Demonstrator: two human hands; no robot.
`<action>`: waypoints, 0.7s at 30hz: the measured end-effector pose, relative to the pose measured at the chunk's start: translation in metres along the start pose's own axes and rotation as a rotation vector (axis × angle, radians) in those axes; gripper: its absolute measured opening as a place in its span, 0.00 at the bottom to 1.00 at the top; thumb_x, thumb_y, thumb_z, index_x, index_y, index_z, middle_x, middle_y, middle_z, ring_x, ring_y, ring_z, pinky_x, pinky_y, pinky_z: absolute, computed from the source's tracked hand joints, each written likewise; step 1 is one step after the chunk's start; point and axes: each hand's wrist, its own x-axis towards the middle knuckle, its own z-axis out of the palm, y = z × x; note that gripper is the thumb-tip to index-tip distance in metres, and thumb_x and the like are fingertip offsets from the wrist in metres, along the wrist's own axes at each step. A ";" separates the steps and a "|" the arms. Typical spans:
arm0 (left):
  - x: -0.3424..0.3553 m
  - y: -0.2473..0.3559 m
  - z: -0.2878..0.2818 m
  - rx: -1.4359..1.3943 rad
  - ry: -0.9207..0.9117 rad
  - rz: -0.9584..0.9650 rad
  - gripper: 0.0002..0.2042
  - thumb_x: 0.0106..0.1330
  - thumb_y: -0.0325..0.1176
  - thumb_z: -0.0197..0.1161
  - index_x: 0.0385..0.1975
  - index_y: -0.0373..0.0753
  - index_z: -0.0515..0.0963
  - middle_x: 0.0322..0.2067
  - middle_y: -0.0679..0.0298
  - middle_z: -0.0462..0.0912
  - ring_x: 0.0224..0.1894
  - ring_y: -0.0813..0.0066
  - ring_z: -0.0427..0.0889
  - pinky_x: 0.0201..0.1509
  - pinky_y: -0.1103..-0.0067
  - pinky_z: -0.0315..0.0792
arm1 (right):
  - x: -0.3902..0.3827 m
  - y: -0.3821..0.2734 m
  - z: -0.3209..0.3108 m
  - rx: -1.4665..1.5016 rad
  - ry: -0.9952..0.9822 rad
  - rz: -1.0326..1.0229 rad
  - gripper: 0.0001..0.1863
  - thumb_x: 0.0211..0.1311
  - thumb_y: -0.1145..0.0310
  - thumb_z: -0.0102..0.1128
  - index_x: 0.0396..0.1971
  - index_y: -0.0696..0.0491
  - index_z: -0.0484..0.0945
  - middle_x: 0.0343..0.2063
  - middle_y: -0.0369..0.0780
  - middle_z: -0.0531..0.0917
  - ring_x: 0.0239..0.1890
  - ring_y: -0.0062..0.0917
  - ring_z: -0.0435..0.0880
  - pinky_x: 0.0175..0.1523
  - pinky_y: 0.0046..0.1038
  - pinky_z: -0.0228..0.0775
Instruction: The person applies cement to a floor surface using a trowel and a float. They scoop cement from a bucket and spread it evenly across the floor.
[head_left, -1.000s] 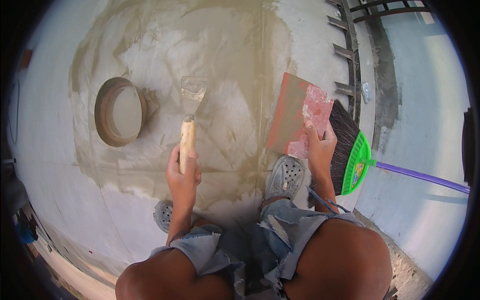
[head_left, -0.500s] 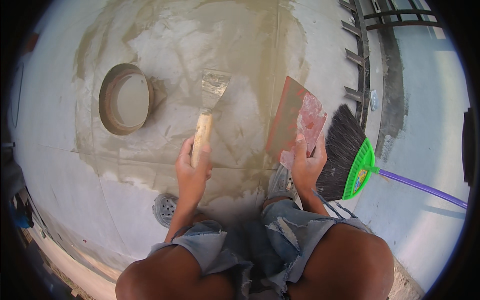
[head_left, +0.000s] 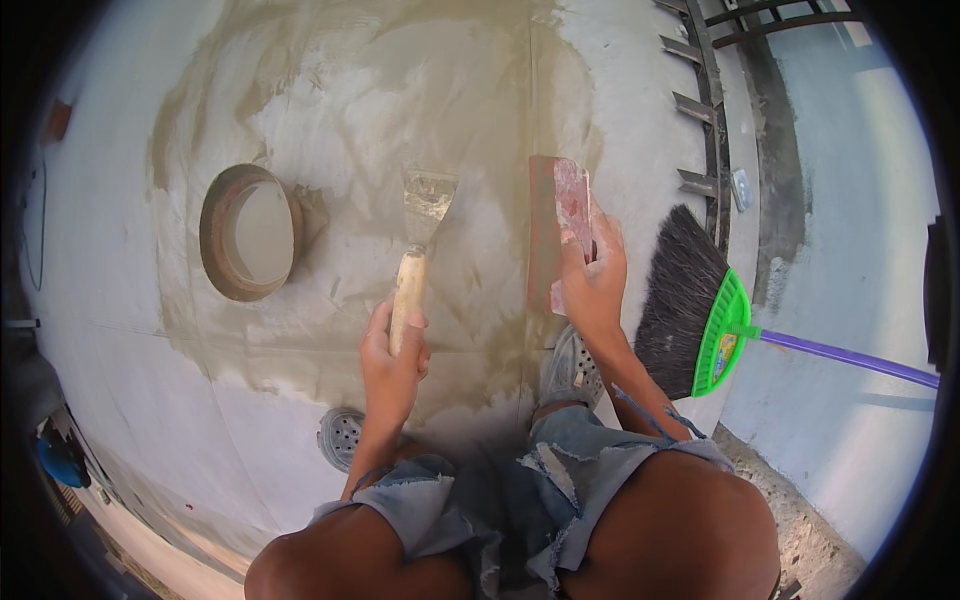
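1. The left hand [head_left: 393, 355], low in the centre of the frame, has its fingers wrapped around the wooden handle of a putty knife [head_left: 413, 262]. The blade points to the top of the frame and carries dried and grey residue.

2. The right hand [head_left: 597, 280], right of the centre, holds a red float [head_left: 562, 215] by its right side, with the thumb in front; how the other fingers close behind it, I cannot tell.

3. What has just changed: the float has moved to the left and is turned more on its edge, so its face looks narrower than one second ago. Its left edge now lies along the joint line [head_left: 531, 100] in the picture. Whether it touches the surface there, I cannot tell.

4. The putty knife has also come somewhat to the right, away from the round tub [head_left: 212, 240] in the left part of the frame, which holds grey slurry [head_left: 262, 235].

5. For the work, I judge that this brings the float into a spreading position, while the knife only waits in the other hand.

6. A wet grey coat [head_left: 470, 110] covers much of the upper centre, with uneven borders. The black-bristled broom [head_left: 685, 300] rests at the right, unheld.
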 end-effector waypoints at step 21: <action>-0.004 0.004 0.010 0.013 0.011 0.047 0.18 0.80 0.42 0.65 0.57 0.34 0.75 0.29 0.73 0.73 0.21 0.89 0.67 0.21 0.85 0.58 | 0.022 0.002 0.016 0.129 0.124 -0.043 0.32 0.69 0.83 0.55 0.73 0.54 0.75 0.42 0.42 0.75 0.42 0.28 0.76 0.49 0.27 0.71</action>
